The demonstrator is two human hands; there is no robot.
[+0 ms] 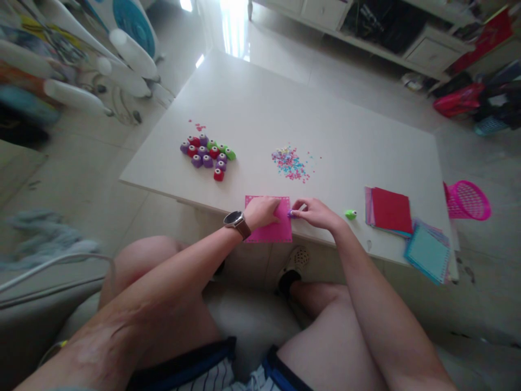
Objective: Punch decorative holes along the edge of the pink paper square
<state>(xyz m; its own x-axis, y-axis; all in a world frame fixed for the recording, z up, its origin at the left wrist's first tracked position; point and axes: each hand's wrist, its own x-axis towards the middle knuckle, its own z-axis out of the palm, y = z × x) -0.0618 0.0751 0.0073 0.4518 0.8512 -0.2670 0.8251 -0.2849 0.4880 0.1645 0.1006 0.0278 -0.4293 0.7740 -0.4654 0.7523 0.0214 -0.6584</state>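
Note:
A bright pink sheet of paper (271, 233) with small holes along its borders lies at the table's near edge, partly overhanging it. My left hand (264, 210), with a watch on its wrist, rests on the sheet with fingers stretched out. At the sheet's right border, my right hand (311, 212) pinches a small purple craft punch (290, 213); the fingers cover much of it. Several red, purple and green craft punches (207, 155) stand grouped to the left. A single green craft punch (350, 214) lies right of my right hand.
Tiny coloured paper cutouts (291, 163) are heaped mid-table on the white table (325, 114). Stacked coloured sheets (391, 212) sit at the right, beside light blue sheets (428, 252) with punched borders. A pink basket (470, 201) stands beyond the table's right end.

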